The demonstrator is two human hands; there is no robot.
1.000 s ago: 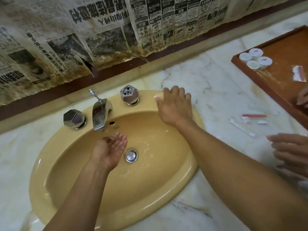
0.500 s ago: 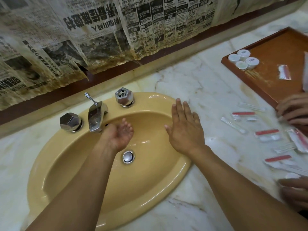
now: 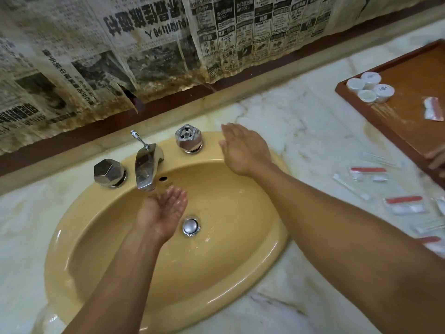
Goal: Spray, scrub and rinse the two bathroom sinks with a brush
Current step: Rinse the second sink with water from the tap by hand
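Observation:
A yellow oval sink (image 3: 240,280) is set in a marble counter. A chrome spout (image 3: 147,169) stands at its back between two faceted chrome knobs (image 3: 109,173) (image 3: 189,139). My left hand (image 3: 163,210) is cupped palm up under the spout, wet, holding nothing. My right hand (image 3: 243,148) lies flat with straight fingers over the sink's back right rim, beside the right knob. A chrome drain plug (image 3: 191,226) sits in the wet bowl. No brush or spray bottle is in view.
A brown tray (image 3: 397,112) with several small white pots (image 3: 368,89) sits at the right. Wrapped toiletry packets (image 3: 368,173) lie scattered on the counter beside it. Another person's fingers (image 3: 437,160) touch the tray edge. Stained newspaper (image 3: 144,44) covers the wall.
My right hand has moved from the bowl's right side back up to the rear right rim. My left hand has opened, palm up, under the spout.

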